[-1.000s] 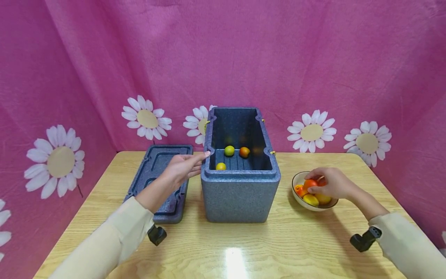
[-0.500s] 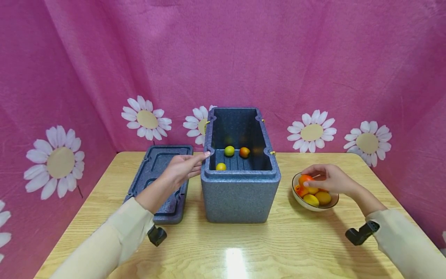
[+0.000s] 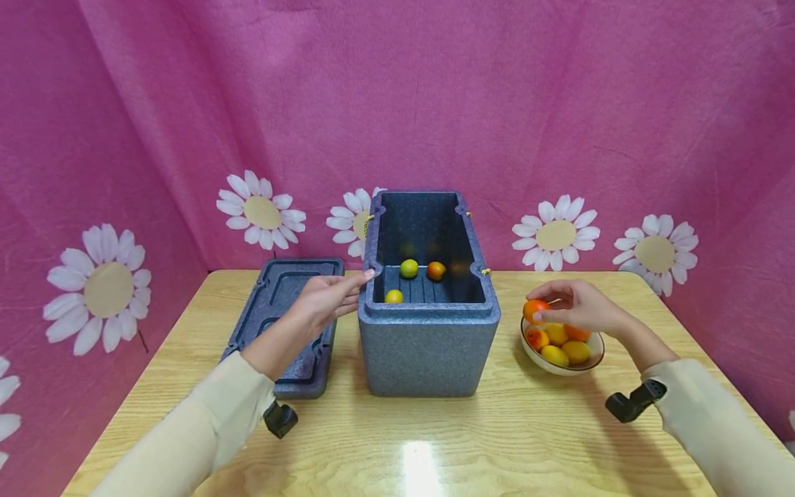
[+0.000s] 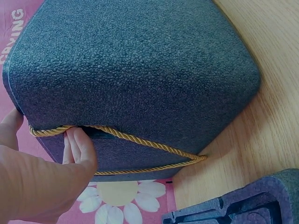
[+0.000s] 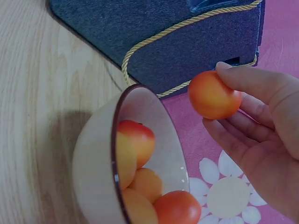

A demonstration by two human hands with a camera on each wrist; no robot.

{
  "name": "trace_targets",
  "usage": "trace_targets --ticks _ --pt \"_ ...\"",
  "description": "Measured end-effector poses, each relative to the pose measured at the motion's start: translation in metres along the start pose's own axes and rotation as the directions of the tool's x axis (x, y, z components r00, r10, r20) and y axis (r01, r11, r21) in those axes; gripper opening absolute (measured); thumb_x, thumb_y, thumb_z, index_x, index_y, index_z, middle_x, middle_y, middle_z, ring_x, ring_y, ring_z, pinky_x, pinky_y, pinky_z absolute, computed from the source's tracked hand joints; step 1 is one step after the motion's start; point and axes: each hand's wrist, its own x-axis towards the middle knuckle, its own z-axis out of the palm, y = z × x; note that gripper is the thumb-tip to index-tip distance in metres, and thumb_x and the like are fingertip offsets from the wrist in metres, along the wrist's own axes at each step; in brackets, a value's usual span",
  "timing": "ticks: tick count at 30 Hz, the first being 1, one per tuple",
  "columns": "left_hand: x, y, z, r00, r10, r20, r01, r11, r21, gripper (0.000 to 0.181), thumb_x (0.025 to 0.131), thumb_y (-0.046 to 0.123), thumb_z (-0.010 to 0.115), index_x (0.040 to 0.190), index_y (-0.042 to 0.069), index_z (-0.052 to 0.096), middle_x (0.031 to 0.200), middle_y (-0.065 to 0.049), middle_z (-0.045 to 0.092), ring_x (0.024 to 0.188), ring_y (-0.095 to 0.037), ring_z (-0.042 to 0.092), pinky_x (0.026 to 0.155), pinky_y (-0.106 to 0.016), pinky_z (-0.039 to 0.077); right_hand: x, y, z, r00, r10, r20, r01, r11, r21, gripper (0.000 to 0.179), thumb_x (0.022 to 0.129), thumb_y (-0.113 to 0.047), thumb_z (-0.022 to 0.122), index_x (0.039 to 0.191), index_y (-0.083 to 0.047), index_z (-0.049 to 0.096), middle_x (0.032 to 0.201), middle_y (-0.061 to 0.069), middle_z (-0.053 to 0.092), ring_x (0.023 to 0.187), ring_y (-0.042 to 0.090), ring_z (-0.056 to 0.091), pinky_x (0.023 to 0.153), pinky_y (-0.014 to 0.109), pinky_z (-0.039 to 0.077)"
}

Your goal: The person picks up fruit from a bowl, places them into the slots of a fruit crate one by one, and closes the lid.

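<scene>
A pink curtain (image 3: pixel 397 90) with big white daisies (image 3: pixel 555 235) (pale yellow in the middle) hangs behind a wooden table (image 3: pixel 348 442) with a bright shiny spot (image 3: pixel 420 469).

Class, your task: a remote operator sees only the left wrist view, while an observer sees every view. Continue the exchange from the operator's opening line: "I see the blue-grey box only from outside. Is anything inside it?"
Observer: Yes. The head view shows a green fruit, a reddish fruit and a yellow-orange fruit inside the box.

Operator: The right hand is out of my view. What is it doing?

Observer: It holds a round orange-red fruit between thumb and fingers.

Operator: What stands close to that hand?

Observer: A pale bowl with a dark rim, with more fruit in it.
</scene>
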Motion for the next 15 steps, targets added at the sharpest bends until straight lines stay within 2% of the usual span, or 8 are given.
trace_targets --ticks 8,15 --pt "-0.001 0.001 -0.001 1.0 -0.004 -0.008 0.004 1.0 0.003 0.079 0.086 0.041 0.069 0.144 -0.003 0.036 0.146 -0.02 0.047 0.131 -0.025 0.053 0.109 -0.036 0.046 0.007 -0.009 -0.006 1.0 -0.002 -0.012 0.001 0.999 -0.037 0.031 0.086 -0.012 0.072 0.113 -0.001 0.065 0.104 0.016 0.071 0.087 -0.004 0.063 0.079 0.01 0.053" --pt "0.0 0.001 0.0 1.0 -0.019 -0.016 0.019 1.0 0.013 0.081 0.085 0.042 0.07 0.144 -0.002 0.035 0.145 -0.019 0.048 0.13 -0.024 0.054 0.108 -0.036 0.047 0.017 -0.014 -0.008 0.997 -0.075 -0.032 0.075 0.997 -0.008 0.029 0.084 -0.003 0.071 0.111 0.005 0.065 0.101 0.023 0.07 0.086 -0.005 0.064 0.077 0.009 0.054"
